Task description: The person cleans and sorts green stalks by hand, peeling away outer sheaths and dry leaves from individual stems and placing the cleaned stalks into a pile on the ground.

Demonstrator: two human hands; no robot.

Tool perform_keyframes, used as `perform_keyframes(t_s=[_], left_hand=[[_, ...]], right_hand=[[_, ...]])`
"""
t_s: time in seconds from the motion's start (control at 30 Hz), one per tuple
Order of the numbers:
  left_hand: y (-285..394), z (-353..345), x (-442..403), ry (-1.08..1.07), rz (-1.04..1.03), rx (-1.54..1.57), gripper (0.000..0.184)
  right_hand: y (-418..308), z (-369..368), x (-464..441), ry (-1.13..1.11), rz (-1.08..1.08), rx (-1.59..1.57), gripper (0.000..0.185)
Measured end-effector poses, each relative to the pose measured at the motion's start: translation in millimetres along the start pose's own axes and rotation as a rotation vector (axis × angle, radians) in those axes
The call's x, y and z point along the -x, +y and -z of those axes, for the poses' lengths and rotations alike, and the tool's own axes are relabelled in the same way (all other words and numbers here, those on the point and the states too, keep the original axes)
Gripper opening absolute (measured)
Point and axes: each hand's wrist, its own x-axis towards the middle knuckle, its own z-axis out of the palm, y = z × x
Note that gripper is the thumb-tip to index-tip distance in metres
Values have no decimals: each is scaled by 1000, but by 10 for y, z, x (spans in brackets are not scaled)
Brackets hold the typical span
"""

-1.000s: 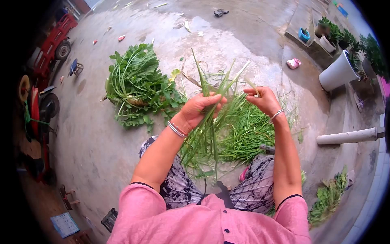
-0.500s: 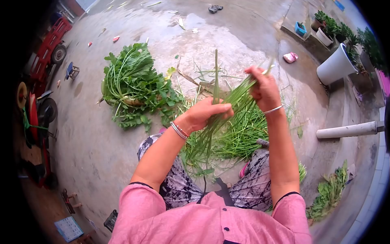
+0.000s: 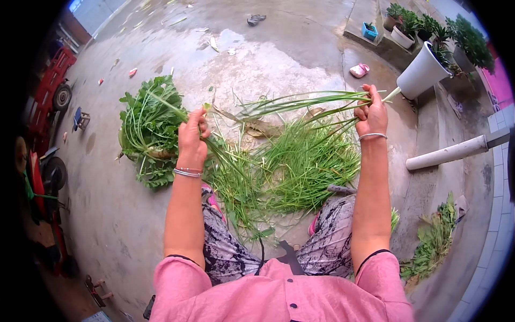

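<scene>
My left hand (image 3: 193, 134) is closed on some green stalks, beside the pile of leafy radish greens (image 3: 153, 131). Their tips point up to the left and the rest hangs toward the ground. My right hand (image 3: 371, 111) grips a bunch of long green stalks (image 3: 316, 99) near their pale ends, which stick out to the right. The long leaves stretch leftward over a heap of loose green stalks (image 3: 311, 166) lying on the ground between my knees. Brown, withered leaves (image 3: 260, 127) lie behind that heap.
A tall white planter (image 3: 424, 71) and potted plants (image 3: 410, 22) stand at the upper right. A white pipe (image 3: 448, 153) juts in from the right, with more greens (image 3: 434, 239) below. A pink shoe (image 3: 359, 70) lies beyond my right hand. Red vehicles (image 3: 51, 88) stand at left.
My hands, close together before, have moved wide apart, the left toward the leafy pile and the right outward. The stalks are now divided between them. The view has shifted slightly.
</scene>
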Motion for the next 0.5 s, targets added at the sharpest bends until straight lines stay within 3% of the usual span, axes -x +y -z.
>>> perform_keyframes(t_s=[0.07,0.13,0.3,0.33,0.43,0.5], left_hand=[[6,-28,8,77,-199,59,14],[4,-251,194,-16,-207,-36,10],[-236,-639,592,-458,-157,-348,13],[-338,-674,587,-528,-258,-351,18],[-458,-737,602,-510,-312,-416,23],[-481,-758,585,-415,-572,-682,27]], right_hand=[[29,-11,10,0,22,14,21],[123,-88,76,15,53,72,20],[388,-338,257,-35,11,139,19],[438,-380,291,-49,-1,141,19],[554,-466,371,-37,-29,177,20],[625,-491,393,-48,-52,172,20]])
